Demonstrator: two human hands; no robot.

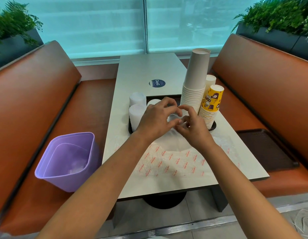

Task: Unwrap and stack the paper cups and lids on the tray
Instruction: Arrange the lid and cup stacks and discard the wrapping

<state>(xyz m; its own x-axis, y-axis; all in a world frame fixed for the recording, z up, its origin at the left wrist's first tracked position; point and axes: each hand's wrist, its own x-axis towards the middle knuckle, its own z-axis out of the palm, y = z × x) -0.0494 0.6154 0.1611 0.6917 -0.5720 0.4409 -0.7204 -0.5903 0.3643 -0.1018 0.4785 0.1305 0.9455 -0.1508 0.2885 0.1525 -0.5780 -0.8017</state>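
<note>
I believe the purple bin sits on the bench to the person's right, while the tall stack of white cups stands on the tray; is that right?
Not quite: the head view shows the purple bin on the bench to the person's left, not right. The rest holds: the tall stack of white cups stands on the tray.

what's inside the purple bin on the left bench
The purple bin holds what looks like crumpled clear plastic wrap at the bottom. Its near wall hides part of the floor, so anything lying there cannot be seen.
</note>
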